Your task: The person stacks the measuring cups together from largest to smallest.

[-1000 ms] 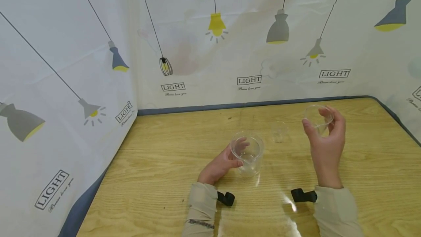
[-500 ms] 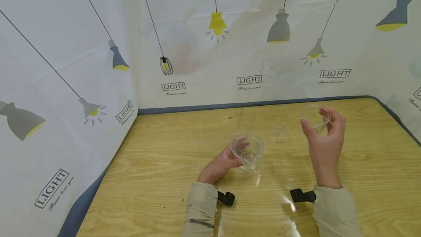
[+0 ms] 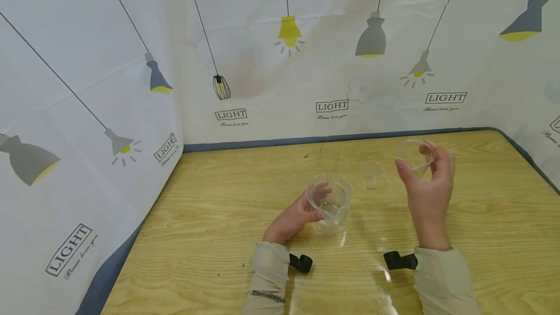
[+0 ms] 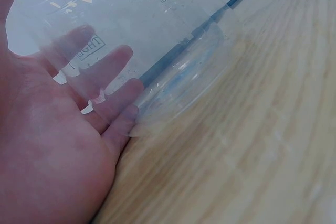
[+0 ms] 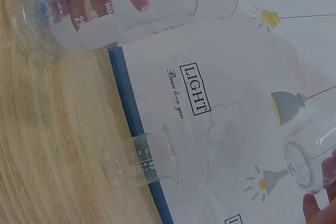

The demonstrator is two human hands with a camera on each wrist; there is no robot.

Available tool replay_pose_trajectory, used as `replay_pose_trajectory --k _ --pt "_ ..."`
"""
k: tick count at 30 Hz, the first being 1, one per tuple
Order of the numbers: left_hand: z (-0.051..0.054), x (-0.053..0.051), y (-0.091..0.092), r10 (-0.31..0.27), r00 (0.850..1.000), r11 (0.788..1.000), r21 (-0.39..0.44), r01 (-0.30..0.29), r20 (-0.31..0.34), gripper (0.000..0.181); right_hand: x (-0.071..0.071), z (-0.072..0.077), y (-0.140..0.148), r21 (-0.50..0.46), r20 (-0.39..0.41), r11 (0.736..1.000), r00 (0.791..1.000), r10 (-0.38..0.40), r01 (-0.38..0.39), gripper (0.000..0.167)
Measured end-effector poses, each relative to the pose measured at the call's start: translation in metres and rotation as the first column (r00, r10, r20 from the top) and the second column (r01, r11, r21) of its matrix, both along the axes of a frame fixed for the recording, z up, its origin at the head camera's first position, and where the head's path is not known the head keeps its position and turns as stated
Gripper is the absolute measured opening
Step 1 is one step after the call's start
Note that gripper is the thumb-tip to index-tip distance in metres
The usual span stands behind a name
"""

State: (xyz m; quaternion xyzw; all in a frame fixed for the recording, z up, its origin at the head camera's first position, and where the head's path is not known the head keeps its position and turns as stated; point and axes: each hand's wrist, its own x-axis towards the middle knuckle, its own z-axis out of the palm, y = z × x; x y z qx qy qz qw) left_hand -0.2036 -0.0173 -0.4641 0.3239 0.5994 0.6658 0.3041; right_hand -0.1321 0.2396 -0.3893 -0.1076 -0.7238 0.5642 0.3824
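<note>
In the head view, my left hand is wrapped around a large clear glass beaker that stands upright on the wooden table. Its fingers show through the glass in the left wrist view. My right hand holds a second, smaller beaker off the table, thumb on one side and fingers on the other. Between the hands, farther back, a small beaker stands on the tabletop. White graduation marks show on this small beaker in the right wrist view.
A wood-grain table lies under the hands. White sheeting printed with lamps rises behind it and at both sides, with a blue border along the table's back edge. A black camera mount juts from the left sleeve.
My right hand has drifted slightly left with the raised beaker in its grip. The left hand, the large beaker and the small beaker stay where they were.
</note>
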Motion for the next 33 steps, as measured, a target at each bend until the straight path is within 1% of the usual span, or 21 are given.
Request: replay_pose_trajectory --k 6,15,20,25,33 --pt "0.0 0.0 0.0 0.002 1.0 1.0 0.001 -0.002 -0.007 0.068 -0.003 -0.004 0.001 0.009 0.011 1.0 1.0 0.004 -0.004 0.053" --pt "0.0 0.0 0.0 0.012 1.0 1.0 0.002 -0.012 -0.006 0.066 -0.004 -0.004 -0.003 0.031 -0.007 0.999 0.999 0.032 -0.032 0.052" --pt "0.0 0.0 0.0 0.003 1.0 1.0 -0.002 -0.003 -0.011 0.066 -0.005 -0.005 -0.005 0.048 -0.008 0.998 0.999 0.034 -0.034 0.052" --pt "0.001 0.0 0.0 -0.004 1.0 1.0 -0.003 0.004 -0.018 0.067 -0.006 -0.006 -0.005 0.044 -0.003 0.999 0.999 0.032 -0.032 0.053" --pt "0.001 0.0 -0.001 -0.014 1.0 1.0 -0.012 0.014 -0.017 0.068 -0.007 -0.007 -0.01 0.044 -0.01 0.997 0.998 0.059 -0.059 0.053"
